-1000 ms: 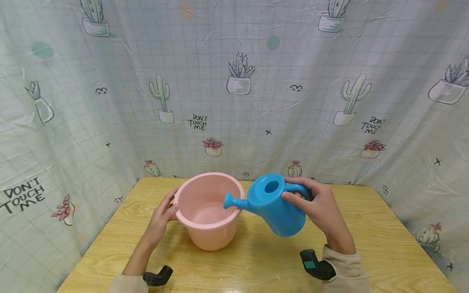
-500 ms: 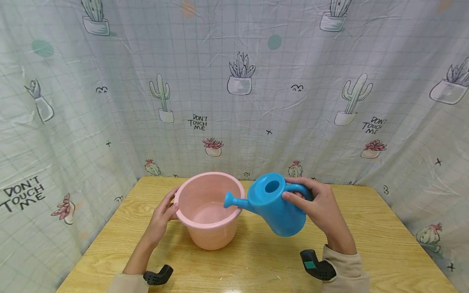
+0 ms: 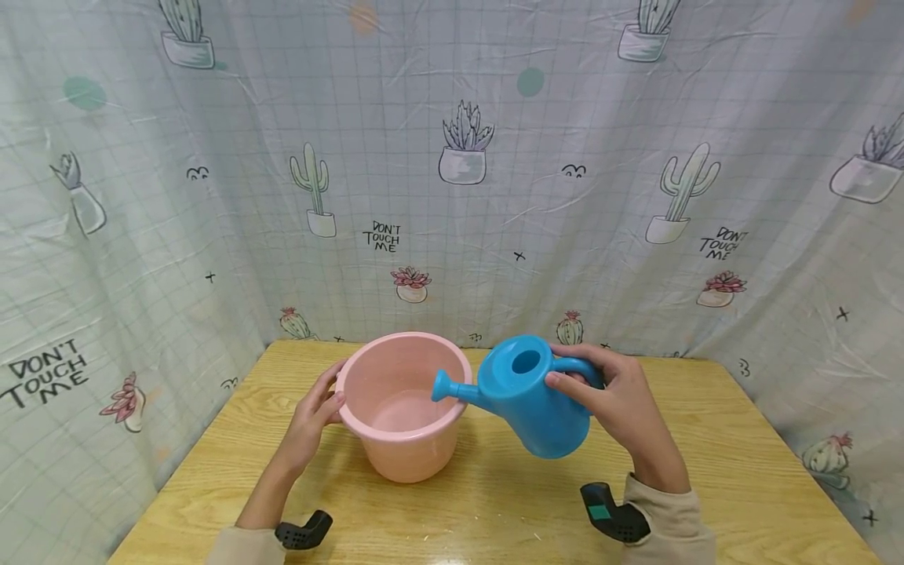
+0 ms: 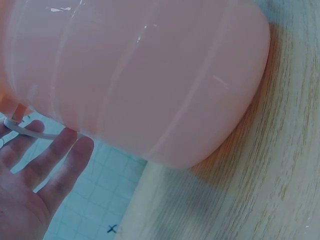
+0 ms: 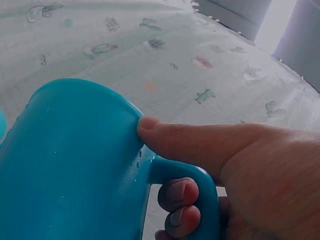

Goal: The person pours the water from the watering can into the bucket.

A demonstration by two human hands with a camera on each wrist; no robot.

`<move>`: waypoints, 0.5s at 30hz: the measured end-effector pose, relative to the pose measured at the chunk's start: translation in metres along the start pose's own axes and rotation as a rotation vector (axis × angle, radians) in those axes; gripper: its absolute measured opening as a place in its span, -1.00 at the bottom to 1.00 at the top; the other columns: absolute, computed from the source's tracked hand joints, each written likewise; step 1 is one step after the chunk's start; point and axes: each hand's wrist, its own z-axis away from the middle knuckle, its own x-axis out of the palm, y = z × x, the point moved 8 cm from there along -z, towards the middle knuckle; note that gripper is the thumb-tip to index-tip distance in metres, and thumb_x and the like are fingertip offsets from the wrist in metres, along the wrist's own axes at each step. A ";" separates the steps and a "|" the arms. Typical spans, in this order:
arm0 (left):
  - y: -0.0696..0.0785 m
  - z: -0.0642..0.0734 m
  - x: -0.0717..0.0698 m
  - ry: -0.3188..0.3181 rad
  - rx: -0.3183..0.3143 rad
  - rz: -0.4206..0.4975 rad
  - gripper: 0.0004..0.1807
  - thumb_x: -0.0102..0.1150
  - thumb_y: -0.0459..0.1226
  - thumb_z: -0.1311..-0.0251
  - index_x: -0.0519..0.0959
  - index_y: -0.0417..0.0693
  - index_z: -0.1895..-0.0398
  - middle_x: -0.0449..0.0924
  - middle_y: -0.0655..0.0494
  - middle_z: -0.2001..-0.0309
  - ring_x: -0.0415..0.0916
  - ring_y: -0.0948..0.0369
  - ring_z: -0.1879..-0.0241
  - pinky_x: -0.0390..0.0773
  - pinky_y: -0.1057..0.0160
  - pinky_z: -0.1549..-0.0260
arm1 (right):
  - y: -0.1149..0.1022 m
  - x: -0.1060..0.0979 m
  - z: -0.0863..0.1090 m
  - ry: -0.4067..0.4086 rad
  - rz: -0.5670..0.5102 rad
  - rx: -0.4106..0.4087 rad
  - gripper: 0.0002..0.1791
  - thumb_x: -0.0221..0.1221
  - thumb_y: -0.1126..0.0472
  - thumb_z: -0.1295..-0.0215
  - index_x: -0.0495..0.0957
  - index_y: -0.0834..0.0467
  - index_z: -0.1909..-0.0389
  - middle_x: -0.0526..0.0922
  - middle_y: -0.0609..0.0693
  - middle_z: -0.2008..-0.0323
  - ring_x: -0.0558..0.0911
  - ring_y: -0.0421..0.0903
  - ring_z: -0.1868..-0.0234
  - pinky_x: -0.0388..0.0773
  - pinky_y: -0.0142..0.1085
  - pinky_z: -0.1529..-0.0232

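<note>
A pink bucket (image 3: 406, 455) stands upright on the wooden table. My left hand (image 3: 308, 420) holds its left side at the rim. In the left wrist view the fingers of my left hand (image 4: 42, 170) lie against the bucket wall (image 4: 150, 75), near a thin pale handle (image 4: 37, 134). My right hand (image 3: 617, 400) grips a blue watering can (image 3: 540, 412) by its handle, thumb pressed on the body. The can tilts left, its spout over the bucket's right rim. No water stream is visible. Close up, droplets dot the can (image 5: 75, 165), and fingers of my right hand (image 5: 240, 165) curl round the handle.
The light wooden table (image 3: 494, 510) has small wet specks near its front. A curtain (image 3: 452, 212) printed with cacti hangs behind and on both sides. Black devices are strapped at the left wrist (image 3: 305, 532) and the right wrist (image 3: 613, 514).
</note>
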 end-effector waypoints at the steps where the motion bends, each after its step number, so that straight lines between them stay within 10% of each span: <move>1: 0.000 0.000 0.000 0.000 0.001 0.000 -0.44 -0.20 -0.29 -0.46 0.10 0.00 -0.51 0.12 -0.17 -0.44 0.49 0.33 -0.09 0.62 0.35 0.15 | 0.000 0.000 0.000 0.002 -0.001 -0.002 -0.58 0.30 0.22 -0.21 0.59 0.16 -0.11 0.68 0.11 -0.02 0.57 -0.53 0.08 0.55 -0.41 0.04; 15: 0.000 0.000 0.000 -0.003 0.003 0.011 -0.44 -0.22 -0.29 -0.47 0.09 0.00 -0.51 0.10 -0.18 -0.45 0.49 0.32 -0.12 0.63 0.33 0.14 | -0.002 0.001 0.000 0.012 -0.014 -0.024 -0.59 0.30 0.26 -0.21 0.59 0.20 -0.11 0.68 0.13 -0.02 0.57 -0.52 0.08 0.53 -0.45 0.04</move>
